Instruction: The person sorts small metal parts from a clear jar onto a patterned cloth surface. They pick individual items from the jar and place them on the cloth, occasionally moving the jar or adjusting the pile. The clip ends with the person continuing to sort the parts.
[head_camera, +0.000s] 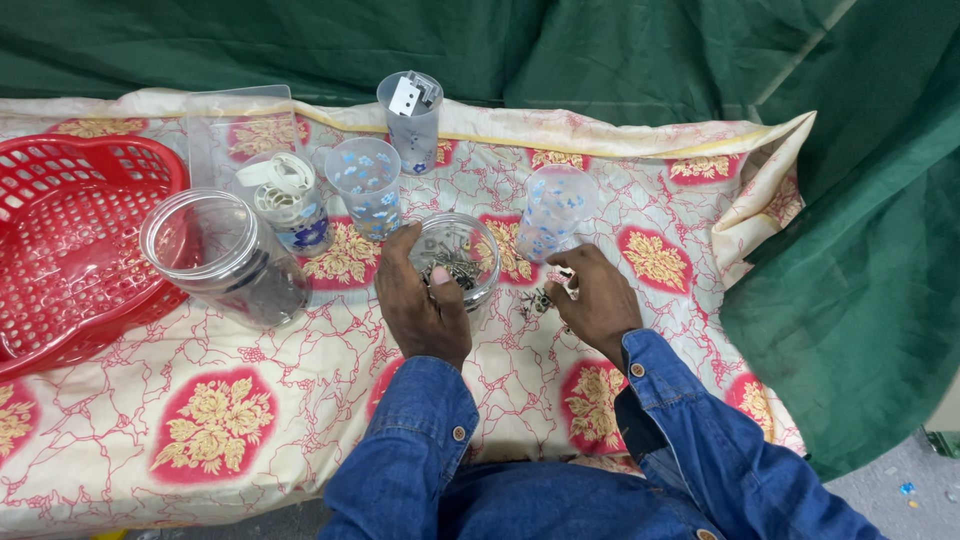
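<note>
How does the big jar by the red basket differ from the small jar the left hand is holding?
The large clear jar lies tilted on its side, mouth toward the camera; the small clear jar stands upright. The large jar holds dark items and no hand touches it; the small jar holds metal screws, gripped by the left hand. Both are transparent and lidless.

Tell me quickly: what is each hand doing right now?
Left hand: curled around the small clear jar of metal hardware, gripping it.
Right hand: fingers pinched over the loose metal pieces on the cloth; what it holds cannot be told.
</note>
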